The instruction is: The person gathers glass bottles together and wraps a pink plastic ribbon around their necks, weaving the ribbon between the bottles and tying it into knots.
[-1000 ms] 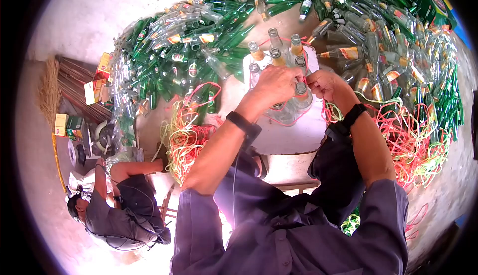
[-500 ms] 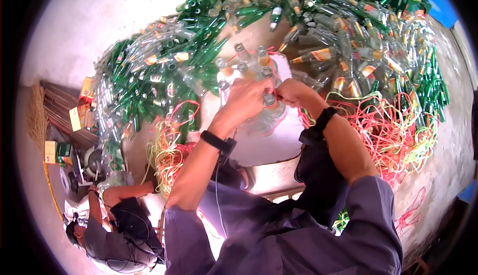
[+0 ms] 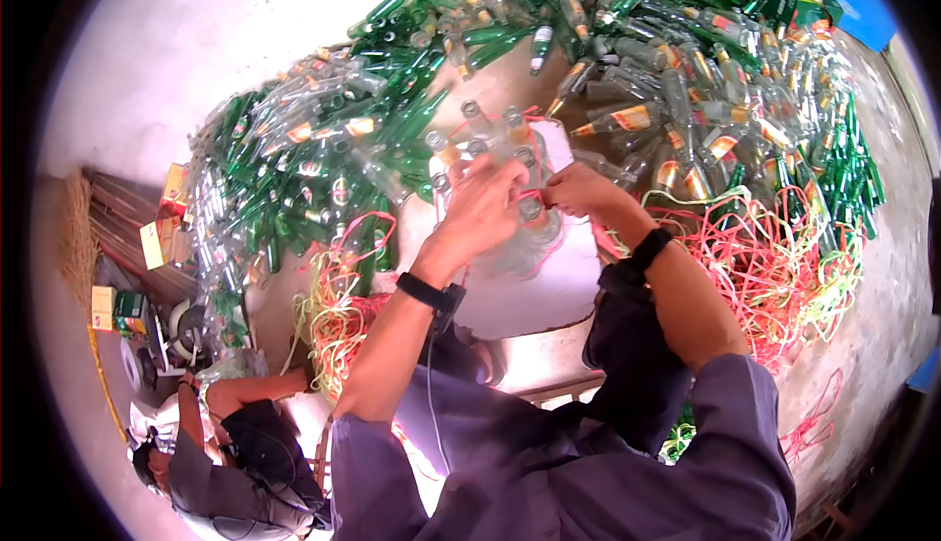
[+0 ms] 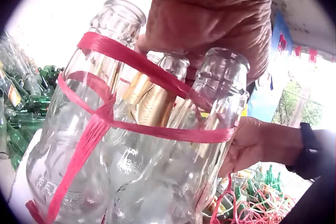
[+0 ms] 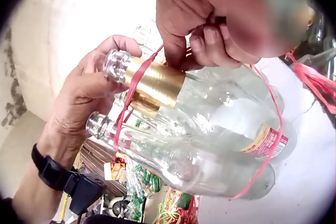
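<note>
A cluster of clear glass bottles (image 4: 68,150) stands upright on a white board (image 3: 529,301), bound by red plastic twine (image 4: 173,132) around the necks and lower down. Gold foil (image 5: 160,84) wraps some necks. My left hand (image 3: 478,210) is over the bottle tops; in the right wrist view its thumb and fingers curl round a bottle neck. Just to the right, my right hand (image 3: 584,191) pinches the red twine between thumb and fingers, close against the bottle shoulders. A short red stretch of twine shows between the hands. The left fingertips are hidden in the left wrist view.
Heaps of green and clear bottles (image 3: 686,100) curve around the far side. Tangled pink and green twine lies at the right (image 3: 755,267) and left (image 3: 338,325). Another person (image 3: 235,453) sits at lower left, near a broom (image 3: 83,247) and small boxes (image 3: 157,242).
The head view has swung, shifting the scene leftward and slightly down. My hands, close together before, now sit slightly farther apart with red twine visible between them. The bottles remain on the board.
</note>
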The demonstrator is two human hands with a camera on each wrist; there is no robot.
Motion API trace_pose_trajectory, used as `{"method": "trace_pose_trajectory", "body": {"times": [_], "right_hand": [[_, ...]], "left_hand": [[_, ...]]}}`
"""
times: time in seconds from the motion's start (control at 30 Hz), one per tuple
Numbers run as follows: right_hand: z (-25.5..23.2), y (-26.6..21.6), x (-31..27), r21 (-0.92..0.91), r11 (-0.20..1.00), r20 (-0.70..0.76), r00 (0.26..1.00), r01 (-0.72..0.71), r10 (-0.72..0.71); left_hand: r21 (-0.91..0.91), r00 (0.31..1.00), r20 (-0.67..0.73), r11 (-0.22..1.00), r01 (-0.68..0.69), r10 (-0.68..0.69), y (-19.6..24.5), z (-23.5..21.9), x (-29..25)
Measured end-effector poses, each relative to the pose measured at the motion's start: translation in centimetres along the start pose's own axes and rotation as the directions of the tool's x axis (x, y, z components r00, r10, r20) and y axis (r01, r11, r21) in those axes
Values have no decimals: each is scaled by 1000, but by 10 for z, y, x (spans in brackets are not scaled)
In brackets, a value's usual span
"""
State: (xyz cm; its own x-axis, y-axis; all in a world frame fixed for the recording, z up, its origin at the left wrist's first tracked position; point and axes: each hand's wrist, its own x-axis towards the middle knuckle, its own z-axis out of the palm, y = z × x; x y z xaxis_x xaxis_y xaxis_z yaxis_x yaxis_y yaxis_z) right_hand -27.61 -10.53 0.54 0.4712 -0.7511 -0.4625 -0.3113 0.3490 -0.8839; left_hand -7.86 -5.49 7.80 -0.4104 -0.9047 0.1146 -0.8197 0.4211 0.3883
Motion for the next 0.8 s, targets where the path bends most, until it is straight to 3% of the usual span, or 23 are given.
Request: {"method": "trace_pose_trajectory", "body": {"times": [0.13,0.23,0.3,0.37,0.47,0.53,0.8], "right_hand": [[0,-5,-4,-60,998,-3,1000,11,-12],[1,-8,-11,-41,994,2,995,99,-99],[0,-11,-14,14,988,-8,988,151,-151],[-1,-2,-6,54,984,31,984,171,-173],[0,-2,-7,65,970,35,971,235,-238],[-1,-2,-9,81,958,53,959,275,-279],[2,-8,-11,7,961,19,961,276,-276]], "left_hand": [[11,996,-85,1000,0,1,1,-10,-5],[30,989,-146,999,32,-28,12,-16,-10],[181,970,-242,981,64,-19,19,-16,-12],[180,972,-230,980,89,-46,26,-20,-14],[163,968,-231,977,138,-98,23,-20,-17],[91,947,-207,959,267,-244,18,-20,-19],[-58,908,-239,938,342,-345,-13,-30,-24]]}}
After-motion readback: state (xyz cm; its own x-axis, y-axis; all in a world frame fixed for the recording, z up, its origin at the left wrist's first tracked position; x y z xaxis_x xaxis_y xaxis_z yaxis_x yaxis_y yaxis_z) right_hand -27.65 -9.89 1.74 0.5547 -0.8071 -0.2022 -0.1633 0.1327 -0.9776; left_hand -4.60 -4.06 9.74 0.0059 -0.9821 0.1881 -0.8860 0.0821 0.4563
